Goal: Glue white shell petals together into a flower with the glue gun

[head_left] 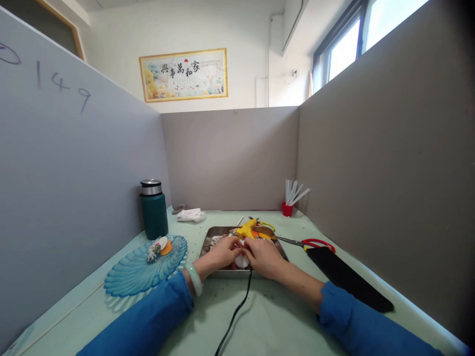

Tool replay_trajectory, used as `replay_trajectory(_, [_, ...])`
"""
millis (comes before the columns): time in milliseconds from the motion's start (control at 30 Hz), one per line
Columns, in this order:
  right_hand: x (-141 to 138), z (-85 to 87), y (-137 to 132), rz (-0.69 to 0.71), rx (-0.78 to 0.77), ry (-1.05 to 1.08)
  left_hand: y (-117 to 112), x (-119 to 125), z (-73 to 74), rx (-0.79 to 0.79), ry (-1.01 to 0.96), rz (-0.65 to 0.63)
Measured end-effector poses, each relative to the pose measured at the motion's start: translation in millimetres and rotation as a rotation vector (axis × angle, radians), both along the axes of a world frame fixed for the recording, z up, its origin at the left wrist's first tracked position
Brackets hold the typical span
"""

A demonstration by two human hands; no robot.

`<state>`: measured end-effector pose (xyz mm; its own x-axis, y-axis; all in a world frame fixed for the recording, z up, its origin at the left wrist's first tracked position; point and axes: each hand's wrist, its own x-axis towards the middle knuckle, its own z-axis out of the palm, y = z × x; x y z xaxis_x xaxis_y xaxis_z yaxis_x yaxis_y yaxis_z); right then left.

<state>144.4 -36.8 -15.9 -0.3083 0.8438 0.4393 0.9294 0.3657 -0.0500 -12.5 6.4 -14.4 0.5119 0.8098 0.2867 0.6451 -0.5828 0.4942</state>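
Note:
My left hand (220,254) and my right hand (264,256) meet over a metal tray (209,236) in the middle of the table. Together their fingers are closed around a small pale, shell-like piece (242,260) held just above the tray's near rim. The tray holds several small shells and bits. A yellow glue gun (247,229) lies at the tray's far side, and its black cord (234,316) runs toward me between my arms. A pale green bangle (194,279) sits on my left wrist.
A blue shell-shaped glass plate (141,272) with a few shells lies at left, behind it a dark green flask (153,209). Red-handled scissors (313,243) and a black flat case (349,278) lie at right. A red cup of white sticks (288,206) and crumpled tissue (190,214) stand by the back wall. Partition walls enclose the table.

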Motion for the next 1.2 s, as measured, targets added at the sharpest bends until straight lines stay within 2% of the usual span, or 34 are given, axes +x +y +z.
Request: replay_trajectory(1200, [0.3,-0.2,-0.1,0.005,0.007,0.006,0.1,-0.1,-0.8,0.000,-0.014,0.003])
